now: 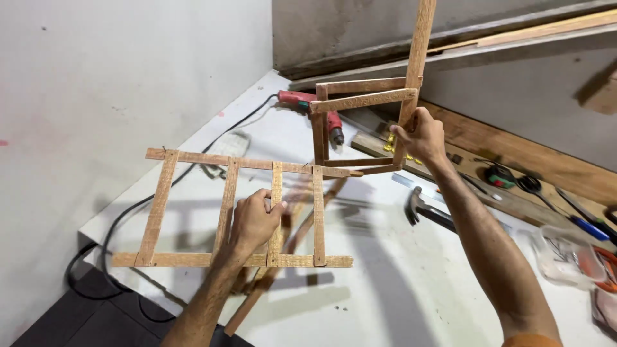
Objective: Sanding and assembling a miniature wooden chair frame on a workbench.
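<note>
Up off the table, left hand (252, 222) grips ladder-like frame (193, 212); right hand (421, 136) grips upright frame (360, 122)

A red power drill (312, 106) lies at upper centre on the white bench (385, 289); a hammer (424, 212) lies right of centre, pliers (498, 175) further right.

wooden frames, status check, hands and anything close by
Left hand grips a slat of the ladder-like wooden frame. Right hand holds the upright wooden frame, corners touching. Hammer and red drill on table below.
</note>
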